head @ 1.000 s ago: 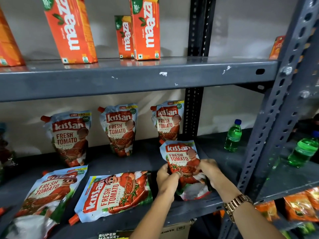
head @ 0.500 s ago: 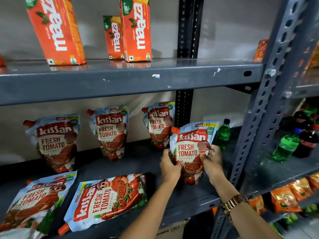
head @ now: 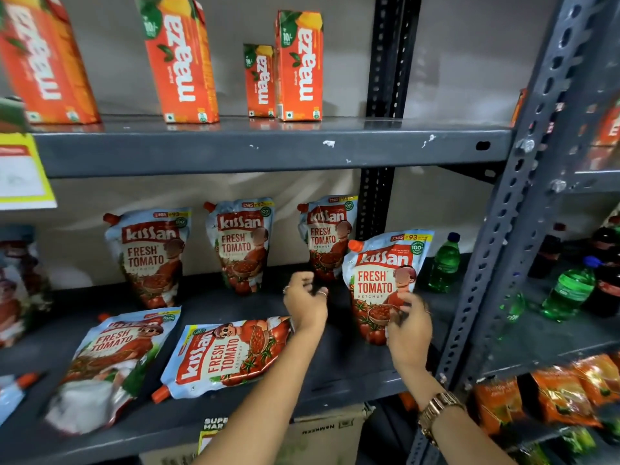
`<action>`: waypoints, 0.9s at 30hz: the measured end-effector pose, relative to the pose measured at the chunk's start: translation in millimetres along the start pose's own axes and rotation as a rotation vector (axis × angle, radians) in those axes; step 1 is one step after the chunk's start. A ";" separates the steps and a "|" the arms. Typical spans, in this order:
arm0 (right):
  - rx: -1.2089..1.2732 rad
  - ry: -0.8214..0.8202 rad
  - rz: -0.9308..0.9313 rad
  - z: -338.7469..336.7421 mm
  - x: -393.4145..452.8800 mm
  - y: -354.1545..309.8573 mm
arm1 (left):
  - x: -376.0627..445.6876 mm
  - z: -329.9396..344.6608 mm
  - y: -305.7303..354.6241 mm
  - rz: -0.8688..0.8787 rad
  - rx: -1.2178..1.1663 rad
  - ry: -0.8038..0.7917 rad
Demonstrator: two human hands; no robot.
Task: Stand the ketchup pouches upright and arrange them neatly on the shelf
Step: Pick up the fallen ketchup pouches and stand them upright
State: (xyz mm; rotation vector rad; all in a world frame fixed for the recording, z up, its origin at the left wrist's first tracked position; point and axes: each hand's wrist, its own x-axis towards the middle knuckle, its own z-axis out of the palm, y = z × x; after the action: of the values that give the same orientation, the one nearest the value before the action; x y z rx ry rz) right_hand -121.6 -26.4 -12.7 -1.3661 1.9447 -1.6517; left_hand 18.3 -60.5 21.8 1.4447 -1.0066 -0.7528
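Observation:
A Kissan ketchup pouch (head: 382, 280) stands upright at the right of the grey shelf (head: 339, 367), in front of the back row. My right hand (head: 407, 327) has its fingers on that pouch's lower right edge. My left hand (head: 305, 303) hovers to the left of the pouch with fingers apart, holding nothing. Three more pouches stand against the back wall: left (head: 151, 256), middle (head: 243, 243) and right (head: 327, 236). Two pouches lie flat near the front, one (head: 114, 357) further left, one (head: 228, 354) just left of my left forearm. Part of another flat pouch (head: 11, 394) shows at the far left.
A green bottle (head: 444, 263) stands right of the held pouch, by the perforated upright post (head: 496, 263). Maaza cartons (head: 300, 65) fill the shelf above. More bottles (head: 567, 290) and orange snack packets (head: 563, 394) sit on the right-hand rack. A cardboard box (head: 318, 431) is below.
The pouch went from lying at the shelf front to standing upright further back. My left hand has let go of it and moved left; my right hand stays on it.

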 end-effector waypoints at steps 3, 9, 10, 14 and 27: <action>0.017 -0.078 -0.034 4.4 -10.8 -11.4 | 4.2 -24.9 7.2 -0.080 -0.034 0.109; 0.016 -0.242 -0.150 24.0 -31.4 -29.8 | -9.4 -73.9 -5.0 -0.210 -0.015 0.196; 0.018 -0.270 -0.157 27.9 -33.6 -32.1 | -12.3 -79.9 -8.4 -0.240 -0.016 0.203; 0.009 -0.368 -0.193 46.7 -41.1 -39.7 | -27.3 -103.8 -24.2 -0.348 -0.015 0.262; -0.013 -0.856 0.049 93.5 -55.2 -57.9 | -49.0 -130.3 -43.7 -0.768 -0.369 0.430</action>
State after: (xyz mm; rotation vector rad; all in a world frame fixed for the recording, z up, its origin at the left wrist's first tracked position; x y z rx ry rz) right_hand 0.7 -39.4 -13.2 -1.6344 1.4418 -0.7931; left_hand 120.7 38.8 -9.1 1.5617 0.0523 -1.0402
